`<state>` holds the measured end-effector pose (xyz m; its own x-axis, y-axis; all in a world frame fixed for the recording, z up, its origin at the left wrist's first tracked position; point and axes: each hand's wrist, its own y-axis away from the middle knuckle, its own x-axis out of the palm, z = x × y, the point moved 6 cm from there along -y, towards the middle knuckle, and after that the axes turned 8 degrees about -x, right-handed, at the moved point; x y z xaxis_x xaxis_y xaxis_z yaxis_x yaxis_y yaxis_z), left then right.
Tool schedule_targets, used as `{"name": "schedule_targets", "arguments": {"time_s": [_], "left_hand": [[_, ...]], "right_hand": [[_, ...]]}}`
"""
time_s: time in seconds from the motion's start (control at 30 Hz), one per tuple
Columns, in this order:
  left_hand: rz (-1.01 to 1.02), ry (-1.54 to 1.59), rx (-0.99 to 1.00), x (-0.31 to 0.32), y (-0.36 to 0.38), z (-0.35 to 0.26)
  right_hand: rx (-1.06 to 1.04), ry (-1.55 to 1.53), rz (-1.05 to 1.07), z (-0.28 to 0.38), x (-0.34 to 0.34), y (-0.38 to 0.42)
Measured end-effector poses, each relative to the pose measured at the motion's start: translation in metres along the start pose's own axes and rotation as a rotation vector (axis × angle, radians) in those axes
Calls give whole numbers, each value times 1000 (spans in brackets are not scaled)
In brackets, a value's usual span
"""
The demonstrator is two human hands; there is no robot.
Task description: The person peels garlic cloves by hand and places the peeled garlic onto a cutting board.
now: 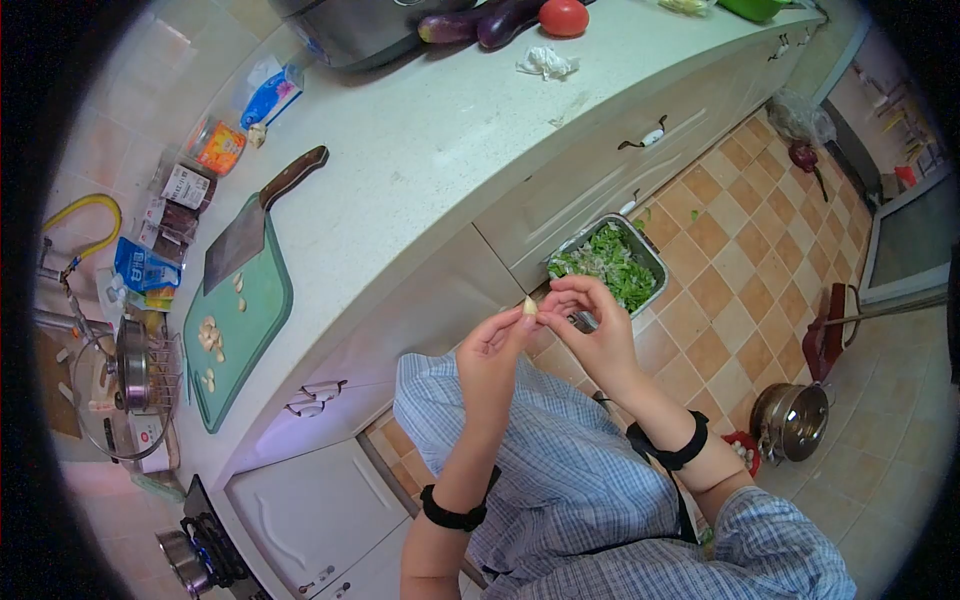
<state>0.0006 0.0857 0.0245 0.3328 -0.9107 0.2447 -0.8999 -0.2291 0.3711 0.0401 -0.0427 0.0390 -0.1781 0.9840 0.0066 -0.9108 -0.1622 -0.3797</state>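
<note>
One garlic clove, two hands' fingers pinching it

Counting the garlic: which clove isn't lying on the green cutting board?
The garlic clove pinched between the fingertips of the left hand and right hand, over the floor; the others lie on the cutting board.

Both hands meet mid-frame over open floor, garlic clove pinched between them. Just beyond: metal tray of greens on floor against cabinet front. Counter centre bare, free passage. Left of frame crowded: green cutting board, cleaver, packets. Lower right: steel pot on tiles.
</note>
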Motion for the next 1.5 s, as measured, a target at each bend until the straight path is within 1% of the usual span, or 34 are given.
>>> {"name": "schedule_targets", "arguments": {"time_s": [0.07,0.1,0.17,0.4,0.47,0.5,0.57,0.6,0.67,0.7,0.77,0.8,0.87,0.97,1.0,1.07,1.2,1.27,1.4,1.5], "left_hand": [[-24,-83,76,0,1,-4],[-24,-83,76,0,2,-4],[-28,-145,140,3,4,-10],[-2,-173,141,6,6,-13],[11,-161,128,5,6,-11],[11,-161,127,5,5,-10],[47,-117,134,5,5,-9],[47,-117,133,5,5,-9],[61,-106,53,5,5,-7],[61,-106,52,5,5,-8],[93,-75,-33,6,4,-5],[93,-76,-33,5,4,-5],[145,-59,-96,7,3,-1],[154,-7,-142,5,3,2],[154,-7,-142,4,2,3],[220,65,-194,3,1,9],[210,34,-164,7,4,1],[168,-37,-76,9,4,-6],[156,-60,-9,8,3,-7],[173,-112,51,8,2,-8]], "right_hand": [[7,-10,7,0,0,0],[8,-10,6,1,0,1],[28,-20,27,1,0,1],[19,-1,58,0,1,2],[110,-116,34,-5,2,2],[111,-116,33,-5,1,2],[211,-270,41,-12,2,2],[212,-270,41,-12,0,1],[293,-381,46,-15,1,1],[293,-381,45,-16,0,1],[343,-515,41,-20,2,3],[343,-516,41,-19,1,2],[456,-559,47,-19,1,3],[482,-640,42,-28,1,5],[482,-640,42,-30,-1,5],[386,-597,68,-29,-4,2],[319,-490,100,-18,-4,-1],[327,-465,87,-13,-4,-2],[315,-411,111,-16,-5,-3],[343,-402,129,-21,-5,-1]]}}
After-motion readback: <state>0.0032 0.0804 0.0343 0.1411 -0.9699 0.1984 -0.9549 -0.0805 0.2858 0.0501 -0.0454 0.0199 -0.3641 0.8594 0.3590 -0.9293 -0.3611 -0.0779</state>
